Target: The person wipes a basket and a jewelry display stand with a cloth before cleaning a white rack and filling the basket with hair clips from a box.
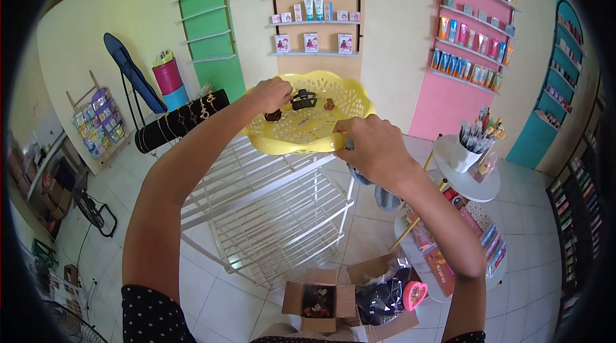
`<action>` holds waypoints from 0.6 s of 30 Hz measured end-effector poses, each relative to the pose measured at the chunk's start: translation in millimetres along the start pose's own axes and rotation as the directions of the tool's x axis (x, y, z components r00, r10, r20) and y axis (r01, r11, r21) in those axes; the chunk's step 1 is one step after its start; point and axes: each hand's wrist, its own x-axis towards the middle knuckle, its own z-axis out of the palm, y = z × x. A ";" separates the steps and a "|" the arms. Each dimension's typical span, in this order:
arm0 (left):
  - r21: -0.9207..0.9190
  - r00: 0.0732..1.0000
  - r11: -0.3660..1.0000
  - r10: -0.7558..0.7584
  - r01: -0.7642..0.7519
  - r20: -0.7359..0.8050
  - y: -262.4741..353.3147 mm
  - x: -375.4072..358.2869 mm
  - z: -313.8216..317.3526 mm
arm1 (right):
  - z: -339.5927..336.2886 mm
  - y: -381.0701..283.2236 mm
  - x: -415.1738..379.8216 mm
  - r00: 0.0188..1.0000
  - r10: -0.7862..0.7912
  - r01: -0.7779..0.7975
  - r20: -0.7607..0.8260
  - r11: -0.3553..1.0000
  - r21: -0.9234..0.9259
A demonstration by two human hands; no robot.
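Note:
A yellow plastic basket (295, 144) with a scalloped, pierced rim rests on top of a white wire rack (256, 179). My left hand (271, 94) is closed at its far left rim. At the near right rim, the fingers of my right hand (373, 147) are bent over the edge, with a grey cloth (387, 200) showing at them and hanging below. Inside the basket lie a black hair claw clip (304, 99), a small brown clip (329, 104) and a dark brown hair accessory (274, 116), this last one just under my left hand.
A black bracelet roll (183, 121) stands left of the basket. Open cardboard boxes (319, 301) sit on the floor by me. To the right, a tiered round table (478, 182) carries a white cup of brushes (465, 155) and stationery. Stocked wall shelves (314, 22) line the back.

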 end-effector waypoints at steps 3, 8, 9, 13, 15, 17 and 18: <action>0.042 0.996 0.996 -0.078 0.076 0.034 7.9 -5.7 -17.1 | 0.2 -0.3 -0.5 1.000 0.001 -0.001 0.005 1.000 -0.003; -0.102 0.766 0.943 -0.192 0.317 0.613 17.7 -12.9 -48.2 | 0.2 -0.8 -2.4 1.000 -0.015 0.015 -0.008 1.000 -0.016; -0.182 0.774 0.939 -0.120 0.291 0.621 11.0 -12.0 -45.7 | 0.9 -0.5 -2.3 0.999 -0.036 0.035 -0.037 0.999 -0.033; -0.139 0.824 0.922 -0.245 0.361 0.511 12.2 -6.8 -38.9 | 2.2 -1.7 -1.0 0.999 -0.034 0.033 -0.017 0.999 -0.034; -0.018 0.963 0.987 -0.150 0.158 0.224 4.4 -8.2 -23.2 | 3.1 -3.1 -1.7 0.998 -0.039 0.037 -0.040 0.998 -0.044; 0.174 0.989 0.984 0.074 -0.051 -0.129 -1.3 -10.5 -19.6 | -3.1 -6.5 -4.1 0.998 -0.019 0.017 -0.059 0.999 -0.045; 0.192 0.974 0.977 0.125 -0.089 -0.187 -2.6 -12.9 -24.9 | -4.5 -9.1 -9.7 0.997 0.012 -0.014 -0.074 0.999 -0.036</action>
